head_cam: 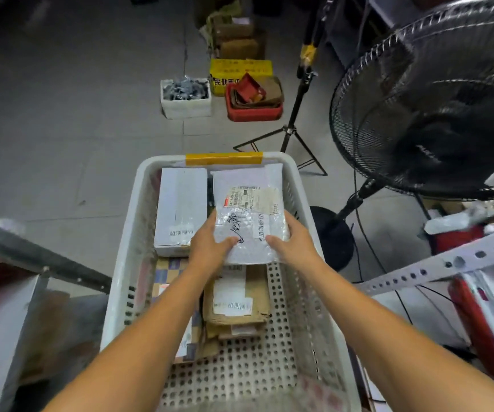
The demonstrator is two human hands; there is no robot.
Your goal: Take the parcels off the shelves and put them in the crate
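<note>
Crate (pixel 126 239): one, white perforated plastic, centre of view. One strip of yellow tape (pixel 224 159) on its far rim.

Parcels visible inside the crate: four.
1. White box (pixel 180 203), far left, lying flat.
2. Bubble mailer (pixel 248 197), far right, just beside the white box. It carries a printed label and black handwriting.
3. Brown cardboard parcel (pixel 239 304), near side of the mailer, with white labels on top.
4. Checkered parcel (pixel 168 275), near left, partly hidden under the left forearm.

Grips: two bare hands, both on the bubble mailer.
- Left grip (pixel 210 245) holds the mailer's near left corner, thumb on top, fingers hidden underneath.
- Right grip (pixel 293 242) holds the near right corner the same way.

The mailer is over the crate's far right part. Cannot tell whether its far end rests on anything below.

Surroundings:
- One black pedestal fan (pixel 436 114), right.
- One black tripod stand (pixel 294 114), far of the crate.
- Three containers on the floor, far centre: a white foam box (pixel 186 107) with grey metal pieces, a yellow box (pixel 239 69), and a red bin (pixel 253 113).
- Two shelf rails: a perforated white rail (pixel 448 263), near right, and a grey rail (pixel 31 251), near left.
</note>
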